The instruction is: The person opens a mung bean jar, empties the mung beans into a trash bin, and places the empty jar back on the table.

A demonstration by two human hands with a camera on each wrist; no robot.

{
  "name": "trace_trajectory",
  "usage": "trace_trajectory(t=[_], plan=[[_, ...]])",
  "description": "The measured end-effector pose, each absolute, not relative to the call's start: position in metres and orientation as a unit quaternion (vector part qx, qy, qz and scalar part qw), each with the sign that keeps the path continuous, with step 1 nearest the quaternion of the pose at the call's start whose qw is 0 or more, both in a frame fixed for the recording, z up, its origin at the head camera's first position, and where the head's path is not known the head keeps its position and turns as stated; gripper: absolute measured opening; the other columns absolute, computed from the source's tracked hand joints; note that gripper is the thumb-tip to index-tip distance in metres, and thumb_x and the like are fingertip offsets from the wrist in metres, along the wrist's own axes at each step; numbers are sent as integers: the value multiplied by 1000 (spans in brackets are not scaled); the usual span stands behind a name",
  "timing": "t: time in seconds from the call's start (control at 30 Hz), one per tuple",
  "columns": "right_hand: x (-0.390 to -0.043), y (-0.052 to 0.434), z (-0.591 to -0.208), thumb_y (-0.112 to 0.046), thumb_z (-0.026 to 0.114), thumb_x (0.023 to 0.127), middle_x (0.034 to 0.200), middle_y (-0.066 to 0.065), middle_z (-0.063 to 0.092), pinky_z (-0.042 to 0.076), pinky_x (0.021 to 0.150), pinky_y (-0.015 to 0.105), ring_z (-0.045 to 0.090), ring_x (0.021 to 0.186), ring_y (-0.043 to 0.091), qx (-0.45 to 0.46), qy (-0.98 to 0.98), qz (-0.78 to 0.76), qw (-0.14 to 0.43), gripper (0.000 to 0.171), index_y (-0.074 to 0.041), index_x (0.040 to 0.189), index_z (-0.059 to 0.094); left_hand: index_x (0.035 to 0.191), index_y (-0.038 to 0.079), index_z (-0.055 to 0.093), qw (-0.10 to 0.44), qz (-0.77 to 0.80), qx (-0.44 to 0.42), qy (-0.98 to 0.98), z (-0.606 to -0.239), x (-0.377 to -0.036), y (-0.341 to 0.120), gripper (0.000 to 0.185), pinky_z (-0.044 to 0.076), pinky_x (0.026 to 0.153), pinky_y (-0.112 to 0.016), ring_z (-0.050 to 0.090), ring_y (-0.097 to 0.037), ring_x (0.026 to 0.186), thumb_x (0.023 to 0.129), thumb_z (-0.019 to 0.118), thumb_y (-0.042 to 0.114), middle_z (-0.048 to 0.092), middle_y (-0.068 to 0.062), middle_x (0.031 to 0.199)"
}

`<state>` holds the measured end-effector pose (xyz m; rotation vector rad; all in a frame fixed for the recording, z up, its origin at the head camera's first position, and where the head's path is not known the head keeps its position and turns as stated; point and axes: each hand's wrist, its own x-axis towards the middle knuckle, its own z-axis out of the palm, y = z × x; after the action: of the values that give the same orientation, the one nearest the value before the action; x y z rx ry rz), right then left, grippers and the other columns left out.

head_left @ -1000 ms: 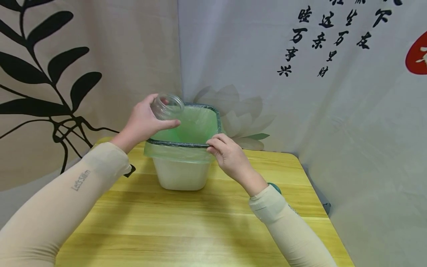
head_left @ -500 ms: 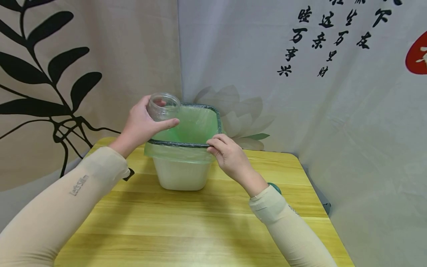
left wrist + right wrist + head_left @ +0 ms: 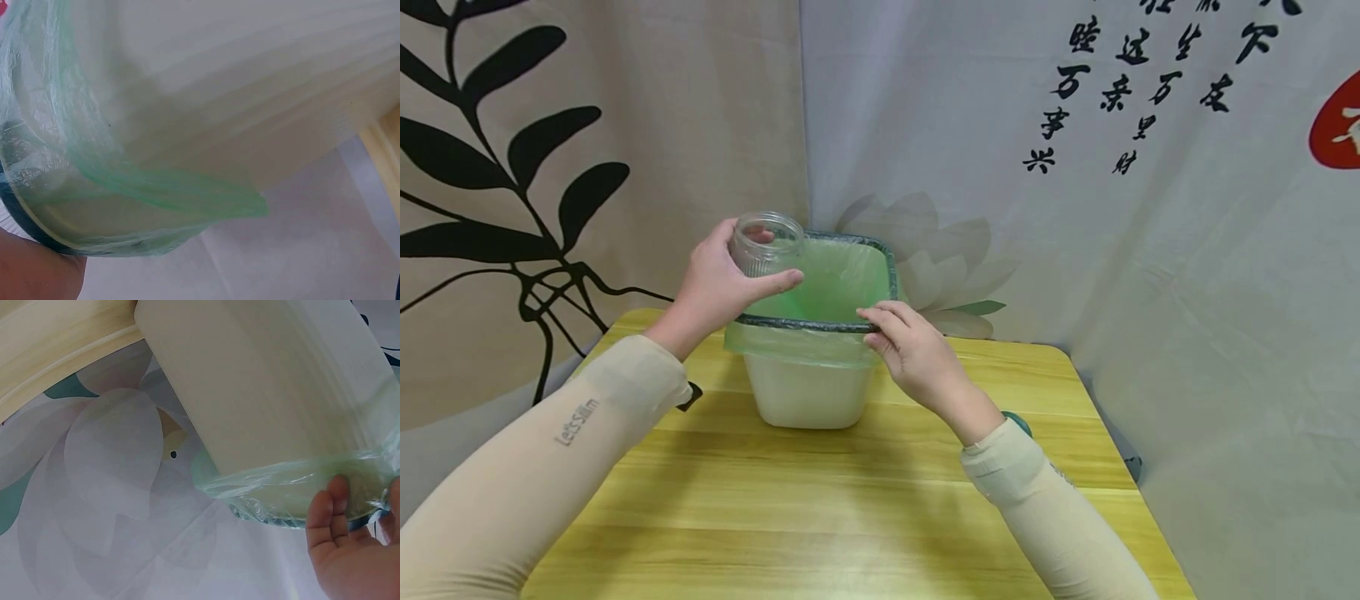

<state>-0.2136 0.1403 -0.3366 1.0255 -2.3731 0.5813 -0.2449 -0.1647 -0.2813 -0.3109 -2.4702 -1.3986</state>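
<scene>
We see a clear, colourless jar against the pale green, see-through liner of a cream-white bin, whose rim is dark grey-green. The surface is yellow wood with lighter and darker grain stripes. Both sleeves are beige, the left one with small grey lettering. The left backdrop is tan with black leaves; the right backdrop is pale grey with black characters, a faint lotus with a green leaf, and a red patch.
</scene>
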Motion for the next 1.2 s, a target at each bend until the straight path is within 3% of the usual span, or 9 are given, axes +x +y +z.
trace_trajectory(t=[0.23, 0.33, 0.47, 0.57, 0.9, 1.2], plan=[[-209, 141, -337, -22, 67, 105, 156, 15, 53, 60, 97, 41, 67, 127, 29, 370, -864, 220, 263, 60, -8, 159, 46, 151, 17, 48, 144, -496, -103, -850, -282, -241, -167, 96, 53, 105, -49, 62, -24, 127, 77, 91, 62, 64, -2, 147], [-208, 142, -336, -21, 69, 104, 159, 18, 50, 61, 92, 41, 68, 121, 31, 360, -864, 228, 268, 66, -6, 162, 41, 151, 19, 48, 140, -505, -100, -846, -280, -238, -167, 94, 52, 107, -49, 61, -23, 128, 78, 91, 60, 63, 0, 148], [-203, 146, -335, -22, 70, 104, 161, 19, 47, 59, 74, 37, 68, 100, 29, 342, -871, 240, 259, 71, -4, 164, 35, 151, 19, 49, 144, -515, -94, -840, -278, -233, -168, 92, 51, 107, -46, 61, -21, 129, 79, 91, 58, 64, 2, 146], [-199, 149, -333, -24, 70, 104, 161, 18, 46, 57, 69, 34, 67, 100, 27, 324, -879, 244, 249, 73, -4, 164, 32, 150, 19, 50, 155, -513, -91, -840, -277, -229, -169, 91, 50, 106, -44, 62, -20, 128, 79, 91, 58, 65, 3, 144], [-186, 167, -333, -29, 69, 105, 160, 14, 48, 55, 69, 33, 65, 106, 26, 274, -899, 258, 225, 75, -7, 165, 30, 152, 20, 49, 183, -503, -93, -839, -278, -216, -173, 89, 50, 102, -39, 61, -18, 124, 81, 92, 53, 66, 3, 142], [-178, 184, -334, -32, 70, 105, 159, 10, 51, 57, 71, 34, 66, 110, 27, 249, -904, 276, 213, 76, -9, 166, 31, 154, 25, 47, 187, -516, -91, -831, -278, -197, -175, 90, 50, 108, -43, 60, -17, 129, 81, 93, 48, 65, 5, 146]])
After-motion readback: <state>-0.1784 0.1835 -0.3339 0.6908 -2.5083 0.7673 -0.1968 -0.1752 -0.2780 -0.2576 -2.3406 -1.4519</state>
